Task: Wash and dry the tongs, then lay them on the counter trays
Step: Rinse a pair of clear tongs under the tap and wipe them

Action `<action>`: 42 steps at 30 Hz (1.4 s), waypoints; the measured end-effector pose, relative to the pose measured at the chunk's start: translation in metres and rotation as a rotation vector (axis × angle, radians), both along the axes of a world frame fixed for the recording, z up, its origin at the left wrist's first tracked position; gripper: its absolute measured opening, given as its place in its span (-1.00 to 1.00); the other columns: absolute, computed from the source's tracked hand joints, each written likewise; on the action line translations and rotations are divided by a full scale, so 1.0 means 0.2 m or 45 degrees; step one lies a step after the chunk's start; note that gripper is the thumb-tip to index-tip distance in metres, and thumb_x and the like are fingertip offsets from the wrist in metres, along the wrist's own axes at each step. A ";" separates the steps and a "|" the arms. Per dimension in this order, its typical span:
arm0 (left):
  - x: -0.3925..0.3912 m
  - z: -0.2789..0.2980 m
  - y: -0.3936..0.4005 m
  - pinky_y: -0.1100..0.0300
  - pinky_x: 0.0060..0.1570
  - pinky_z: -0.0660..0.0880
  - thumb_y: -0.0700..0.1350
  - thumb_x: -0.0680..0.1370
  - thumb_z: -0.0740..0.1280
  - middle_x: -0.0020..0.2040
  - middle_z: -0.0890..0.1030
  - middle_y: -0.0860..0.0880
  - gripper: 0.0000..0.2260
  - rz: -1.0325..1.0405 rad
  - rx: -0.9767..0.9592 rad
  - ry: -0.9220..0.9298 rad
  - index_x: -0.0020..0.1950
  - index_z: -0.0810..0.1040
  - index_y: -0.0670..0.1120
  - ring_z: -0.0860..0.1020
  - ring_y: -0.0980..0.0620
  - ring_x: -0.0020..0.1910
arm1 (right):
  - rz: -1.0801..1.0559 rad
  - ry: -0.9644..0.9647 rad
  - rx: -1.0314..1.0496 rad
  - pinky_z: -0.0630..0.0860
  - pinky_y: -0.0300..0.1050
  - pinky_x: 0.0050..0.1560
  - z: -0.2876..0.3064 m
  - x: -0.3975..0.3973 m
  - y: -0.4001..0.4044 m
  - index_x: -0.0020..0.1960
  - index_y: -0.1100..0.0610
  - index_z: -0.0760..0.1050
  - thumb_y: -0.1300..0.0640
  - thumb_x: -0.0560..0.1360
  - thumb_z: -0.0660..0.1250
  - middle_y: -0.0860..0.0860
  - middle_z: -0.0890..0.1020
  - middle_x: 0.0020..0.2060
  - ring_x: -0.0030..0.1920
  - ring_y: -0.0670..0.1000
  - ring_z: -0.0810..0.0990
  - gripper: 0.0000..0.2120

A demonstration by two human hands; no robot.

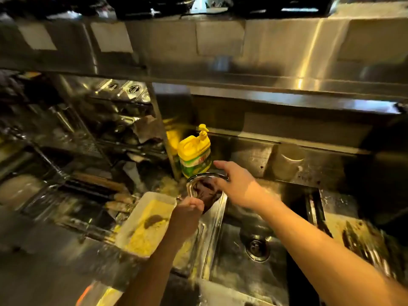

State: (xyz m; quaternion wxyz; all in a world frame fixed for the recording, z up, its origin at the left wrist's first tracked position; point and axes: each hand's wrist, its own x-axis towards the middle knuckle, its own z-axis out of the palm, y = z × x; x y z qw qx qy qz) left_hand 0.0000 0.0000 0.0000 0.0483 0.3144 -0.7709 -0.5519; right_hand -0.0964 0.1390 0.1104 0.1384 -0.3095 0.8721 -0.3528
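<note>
At the back left corner of the steel sink [234,281], the right hand [237,184] reaches forward with fingers straight and spread, its fingertips near the yellow-capped soap bottle [195,156] and its palm above a curved shiny metal piece [194,181], perhaps the faucet; whether they touch is unclear. The left hand [189,209] is curled into a fist on something thin at the sink's left edge, too blurred to name. Dark tongs [362,246] lie on a tray [335,224] at the sink's right edge, well apart from both hands. A white tub of yellow crumbs [146,224] sits left of the sink.
</note>
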 end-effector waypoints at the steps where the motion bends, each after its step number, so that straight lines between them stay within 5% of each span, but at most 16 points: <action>1: -0.01 -0.03 -0.02 0.14 0.00 0.52 -0.14 0.59 0.31 -0.06 0.61 0.00 -0.93 -0.023 -0.079 -0.085 0.01 0.58 -0.02 0.61 -0.06 0.00 | 0.005 -0.004 0.038 0.33 -0.08 0.40 -0.04 -0.01 -0.04 0.52 0.08 0.33 0.07 0.60 0.32 0.06 0.46 0.43 0.41 0.07 0.43 -0.50; 7: -0.17 -0.26 -0.11 -0.04 0.16 0.54 -0.03 0.51 0.44 0.15 0.65 -0.28 -0.58 0.063 -0.112 -0.269 0.22 0.56 -0.32 0.62 -0.24 0.16 | -0.010 0.048 0.070 0.45 -0.03 0.32 -0.17 -0.06 -0.16 0.41 0.08 0.49 0.13 0.59 0.33 0.05 0.59 0.31 0.29 0.07 0.55 -0.61; 14: -0.36 -0.40 -0.21 -0.01 0.45 0.32 0.05 0.47 0.50 0.53 0.33 -0.30 -0.05 0.378 0.101 -0.247 0.61 0.00 -0.29 0.36 -0.27 0.48 | -0.052 0.108 -0.013 0.50 0.01 0.30 -0.21 -0.09 -0.16 0.34 0.04 0.57 0.18 0.60 0.31 0.00 0.65 0.25 0.26 0.02 0.59 -0.67; 20: -0.41 -0.49 -0.21 -0.01 0.47 0.29 -0.16 0.55 0.39 0.58 0.23 -0.29 -0.19 0.388 0.040 -0.182 0.65 -0.03 -0.17 0.33 -0.28 0.50 | -0.084 0.049 -0.007 0.48 0.07 0.34 -0.19 -0.12 -0.16 0.32 -0.01 0.58 0.14 0.60 0.32 -0.01 0.64 0.26 0.30 0.03 0.56 -0.69; 25: -0.39 -0.47 -0.24 -0.04 0.47 0.27 -0.07 0.61 0.31 0.59 0.22 -0.27 -0.27 0.146 0.024 -0.240 0.66 -0.04 -0.07 0.31 -0.29 0.51 | -0.057 -0.016 -0.031 0.47 0.03 0.35 -0.17 -0.13 -0.15 0.32 0.01 0.58 0.12 0.59 0.34 -0.01 0.64 0.25 0.30 0.01 0.56 -0.70; 29: -0.17 -0.53 -0.09 0.00 0.20 0.50 -0.08 0.48 0.40 0.17 0.56 -0.27 -0.54 0.282 -0.465 0.158 0.33 0.46 -0.22 0.57 -0.25 0.15 | -0.060 -0.108 -0.129 0.50 -0.15 0.29 -0.18 -0.13 -0.11 0.32 0.04 0.59 0.12 0.58 0.37 -0.04 0.66 0.23 0.23 -0.13 0.57 -0.69; 32: -0.13 -0.62 0.11 0.35 0.13 0.48 -0.18 0.49 0.41 0.03 0.57 -0.05 -0.72 -0.140 -0.646 0.397 0.19 0.51 -0.09 0.53 0.13 0.01 | -0.156 -0.115 -0.222 0.50 -0.34 0.17 -0.18 -0.13 -0.04 0.29 0.07 0.60 0.12 0.57 0.37 -0.04 0.68 0.17 0.13 -0.20 0.59 -0.70; 34: -0.31 -0.64 0.15 0.16 0.26 0.47 -0.17 0.51 0.37 0.16 0.55 -0.07 -0.67 -0.324 -0.714 0.249 0.27 0.49 -0.11 0.51 0.05 0.14 | -0.230 -0.153 -0.240 0.54 -0.25 0.14 -0.18 -0.13 0.00 0.27 0.11 0.61 0.13 0.58 0.37 -0.04 0.70 0.11 0.07 -0.18 0.63 -0.72; 38: -0.70 -0.64 0.05 -0.09 0.45 0.28 0.11 0.56 0.26 0.43 0.42 -0.23 -0.46 -0.449 -0.988 -0.537 0.45 0.40 -0.18 0.33 -0.23 0.43 | -0.337 -0.316 -0.330 0.48 -0.46 -0.07 -0.16 -0.11 0.09 0.18 0.14 0.63 0.20 0.57 0.37 -0.11 0.69 -0.07 -0.14 -0.33 0.61 -0.80; 42: -0.83 -0.72 -0.05 -0.19 0.45 0.25 0.32 0.51 0.28 0.56 0.29 -0.21 -0.22 -0.504 -0.870 -0.831 0.60 0.21 -0.06 0.28 -0.28 0.50 | -0.467 -0.402 -0.379 0.47 -0.48 -0.09 -0.16 -0.09 0.20 -0.01 -0.06 0.64 0.17 0.56 0.39 -0.12 0.71 -0.08 -0.08 -0.24 0.63 -0.86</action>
